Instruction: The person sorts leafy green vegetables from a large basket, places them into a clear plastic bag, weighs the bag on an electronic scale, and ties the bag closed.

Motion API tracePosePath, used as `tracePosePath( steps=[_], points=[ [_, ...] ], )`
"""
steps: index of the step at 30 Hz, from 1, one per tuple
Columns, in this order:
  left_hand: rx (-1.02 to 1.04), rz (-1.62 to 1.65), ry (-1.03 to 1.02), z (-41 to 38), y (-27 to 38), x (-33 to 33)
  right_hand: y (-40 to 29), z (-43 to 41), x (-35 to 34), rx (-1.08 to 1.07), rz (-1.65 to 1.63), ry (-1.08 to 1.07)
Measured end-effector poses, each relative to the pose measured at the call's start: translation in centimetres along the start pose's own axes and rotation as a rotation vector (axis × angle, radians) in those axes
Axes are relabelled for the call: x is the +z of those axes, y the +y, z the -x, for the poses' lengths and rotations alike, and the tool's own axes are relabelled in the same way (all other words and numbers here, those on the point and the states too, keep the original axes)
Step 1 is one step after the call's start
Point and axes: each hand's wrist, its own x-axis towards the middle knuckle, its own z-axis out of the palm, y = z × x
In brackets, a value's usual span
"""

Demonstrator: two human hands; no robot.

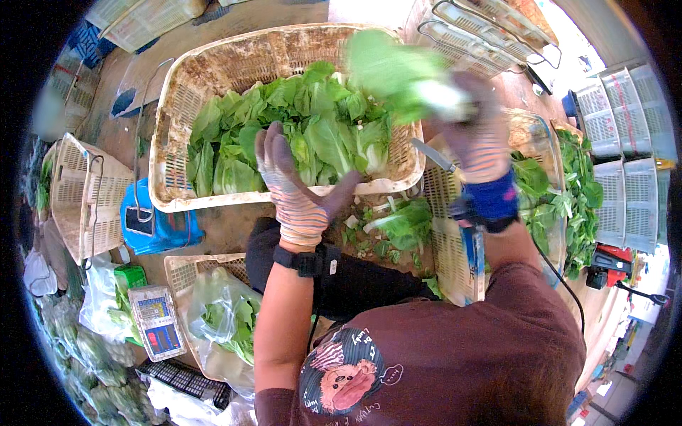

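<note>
My right hand (474, 133), in a striped work glove and blurred by motion, is raised over the right end of a dirty plastic crate (287, 197). It grips a head of leafy greens (399, 74) by its white base, leaves pointing left. A knife (434, 154) with a light handle sticks out to the left below that palm, seemingly held there too. My left hand (298, 181), gloved alike, is over the crate's near rim, fingers spread, with nothing in it. Rows of leafy green heads (319, 138) fill much of the crate.
Cut leaves and trimmings (399, 223) lie on the floor below the crate. Right of them stands an upright plastic crate (447, 239), with more greens (581, 197) beyond. At left are a blue container (154, 223), a digital scale (157, 322) and a bag of greens (229, 314).
</note>
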Motion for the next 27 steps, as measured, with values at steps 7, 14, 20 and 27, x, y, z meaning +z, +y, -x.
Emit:
tracePosePath(
  steps=[7, 14, 20, 27],
  points=[
    [-0.766, 0.931, 0.267, 0.9, -3.0, -3.5, -0.6, -3.4, 15.3, 0.014, -0.678, -0.616],
    [-0.98, 1.305, 0.458, -1.6, -5.0, -8.1, 11.2, 8.8, 28.1, -0.634, 0.046, -1.747],
    [-1.034, 1.292, 0.549, -0.8, -6.9, -8.0, 11.0, 10.4, 28.9, -0.695, 0.156, -1.832],
    [-1.083, 1.371, 0.446, 0.1, -7.7, -7.4, 11.7, 3.1, 25.0, -0.013, -0.148, -1.57]
  ],
)
